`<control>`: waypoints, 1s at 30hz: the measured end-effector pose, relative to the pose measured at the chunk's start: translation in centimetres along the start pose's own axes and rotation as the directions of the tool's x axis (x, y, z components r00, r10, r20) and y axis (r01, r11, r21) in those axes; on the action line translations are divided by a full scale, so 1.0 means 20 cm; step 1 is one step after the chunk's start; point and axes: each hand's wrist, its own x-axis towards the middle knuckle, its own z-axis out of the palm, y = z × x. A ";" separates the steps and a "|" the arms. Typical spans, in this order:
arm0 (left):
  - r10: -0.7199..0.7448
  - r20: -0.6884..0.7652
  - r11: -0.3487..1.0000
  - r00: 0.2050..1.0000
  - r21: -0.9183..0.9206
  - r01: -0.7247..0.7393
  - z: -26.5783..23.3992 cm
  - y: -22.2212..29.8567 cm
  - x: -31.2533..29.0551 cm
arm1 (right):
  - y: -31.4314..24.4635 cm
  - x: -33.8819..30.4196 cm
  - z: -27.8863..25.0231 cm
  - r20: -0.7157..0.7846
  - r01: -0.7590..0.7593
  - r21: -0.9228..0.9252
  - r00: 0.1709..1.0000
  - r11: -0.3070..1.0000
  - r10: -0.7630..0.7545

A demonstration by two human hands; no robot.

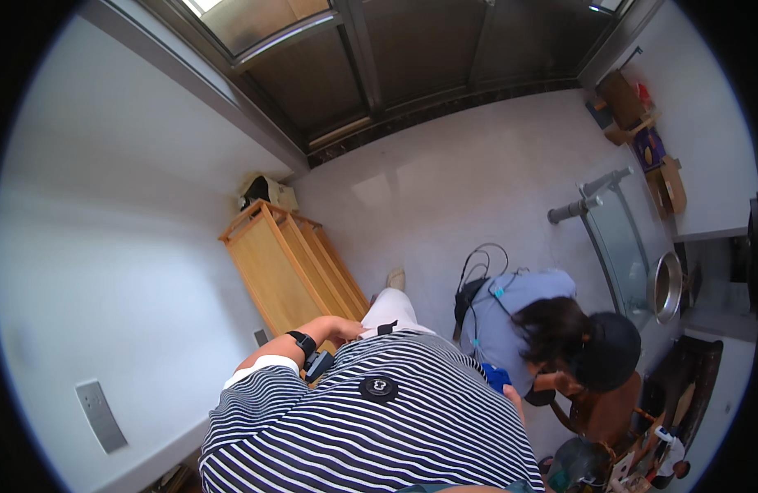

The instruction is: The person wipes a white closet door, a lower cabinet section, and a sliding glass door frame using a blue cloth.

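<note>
My left hand point(344, 329) is down at my waist, against my white trousers point(389, 309) and beside the wooden shelf unit point(293, 263). Its fingers are too small and partly covered to make out. A black strap point(303, 343) circles that forearm, and a small dark device point(318, 363) shows by it. At the right edge of my striped shirt point(379, 427), only part of my right hand point(514, 400) shows. It is against a bright blue cloth-like thing point(496, 377) and seems to grip it; the rest of this hand is behind my shirt.
A person in a light blue top and dark cap point(606, 352) bends close on my right, cables point(482, 259) at their back. Beyond are a glass-topped table point(617, 238), a metal basin point(666, 287), cardboard boxes point(665, 187) and a wooden chair point(605, 407). A wall point(108, 246) stands left.
</note>
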 end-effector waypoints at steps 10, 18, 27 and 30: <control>-0.130 -0.125 0.974 0.984 0.172 0.151 -0.52 0.47 -0.34 | -0.35 0.35 0.52 -0.018 -0.169 0.097 0.985 0.981 0.171; 0.153 -0.426 0.922 0.891 0.386 0.026 -0.81 0.69 -0.43 | -0.63 0.85 0.70 0.296 -0.018 -0.007 0.955 1.000 0.019; 0.114 -0.698 0.982 0.707 0.187 0.026 -0.97 0.73 -0.54 | -1.26 1.63 1.25 0.542 0.075 -0.250 0.837 0.965 0.076; 0.079 -0.754 0.997 0.652 0.043 -0.071 -0.97 0.79 -0.64 | -1.47 1.83 1.54 0.579 0.114 -0.366 0.805 0.924 0.130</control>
